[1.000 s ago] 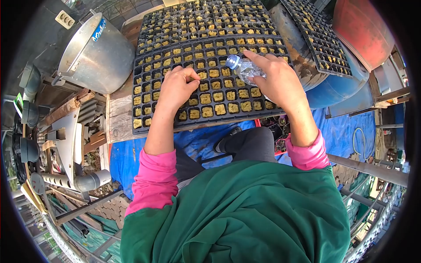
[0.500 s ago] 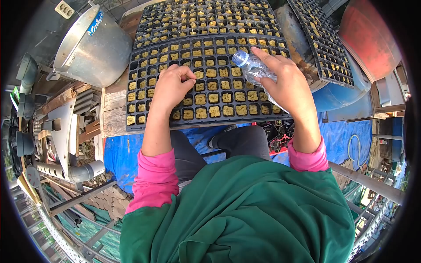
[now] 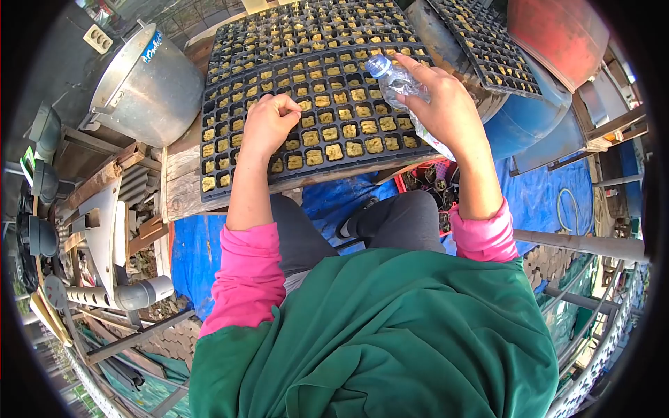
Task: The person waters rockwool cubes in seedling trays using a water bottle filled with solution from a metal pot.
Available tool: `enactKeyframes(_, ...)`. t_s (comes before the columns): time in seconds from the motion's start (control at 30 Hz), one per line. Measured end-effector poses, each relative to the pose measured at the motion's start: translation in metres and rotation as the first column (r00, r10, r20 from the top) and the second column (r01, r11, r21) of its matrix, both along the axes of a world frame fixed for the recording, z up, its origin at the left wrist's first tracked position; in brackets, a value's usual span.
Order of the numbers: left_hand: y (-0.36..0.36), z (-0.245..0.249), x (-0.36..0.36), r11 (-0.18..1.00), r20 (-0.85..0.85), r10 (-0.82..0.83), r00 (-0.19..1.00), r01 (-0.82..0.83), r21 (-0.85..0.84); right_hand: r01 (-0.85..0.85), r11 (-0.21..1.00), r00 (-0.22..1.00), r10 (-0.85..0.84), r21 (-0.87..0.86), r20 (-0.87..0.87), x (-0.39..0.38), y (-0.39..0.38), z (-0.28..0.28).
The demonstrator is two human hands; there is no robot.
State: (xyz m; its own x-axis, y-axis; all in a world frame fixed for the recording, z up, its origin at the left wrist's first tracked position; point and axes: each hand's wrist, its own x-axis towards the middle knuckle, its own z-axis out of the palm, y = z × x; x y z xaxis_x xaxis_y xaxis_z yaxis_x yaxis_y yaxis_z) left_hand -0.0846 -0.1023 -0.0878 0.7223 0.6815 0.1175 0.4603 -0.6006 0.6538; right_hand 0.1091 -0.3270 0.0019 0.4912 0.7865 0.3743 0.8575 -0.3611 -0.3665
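A black seedling tray (image 3: 259,182) lies on the wooden table, its cells filled with yellowish plugs. Over its left half is my left hand (image 3: 269,122), thumb and forefinger pinched together; whatever sits between them is too small to make out. My right hand (image 3: 446,104) grips a clear plastic bottle (image 3: 403,85) above the tray's right side. The bottle is tilted, its blue cap (image 3: 378,66) pointing up and left. My right forefinger stretches along past the bottle's neck. Behind lies a second tray (image 3: 300,31) with similar plugs, some bearing thin pale sprouts.
A large metal pot (image 3: 150,90) stands at the table's left. Another plug tray (image 3: 488,45) rests at the right on a blue drum (image 3: 529,111), near a red barrel (image 3: 557,38). Below the table are a blue tarp (image 3: 543,191) and a red crate (image 3: 401,184) holding small pots.
The view has shifted and turned slightly, so the tray appears tilted, with its right side higher. Both hands keep much the same pose, and the bottle stays in my right hand.
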Motion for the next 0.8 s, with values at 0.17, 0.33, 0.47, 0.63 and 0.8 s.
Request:
enactKeyframes(0.17, 0.002, -0.004, -0.001, 1.0, -0.013, 0.004, 1.0, -0.004, -0.014, 0.012, 1.0, 1.0, -0.011, -0.028, 0.022, -0.008, -0.003, -0.004)
enactKeyframes(0.33, 0.002, -0.004, 0.0, 1.0, -0.015, 0.009, 1.0, -0.01, -0.024, 0.04, 0.999, 0.998, -0.039, -0.027, 0.039, -0.012, -0.004, -0.004)
enactKeyframes(0.47, 0.002, -0.005, 0.0, 1.0, -0.002, 0.001, 1.0, -0.001, -0.011, 0.045, 0.998, 0.999, -0.044, -0.04, 0.032, -0.015, -0.005, -0.003)
enactKeyframes(0.63, 0.004, -0.006, 0.001, 1.0, 0.003, -0.007, 1.0, 0.007, -0.019, 0.067, 0.995, 0.998, -0.065, -0.074, 0.025, -0.021, -0.007, -0.004)
enactKeyframes(0.8, 0.005, -0.008, 0.0, 1.0, 0.03, -0.001, 1.0, 0.002, -0.026, 0.048, 0.998, 0.997, -0.045, -0.039, 0.069, -0.027, -0.012, -0.014)
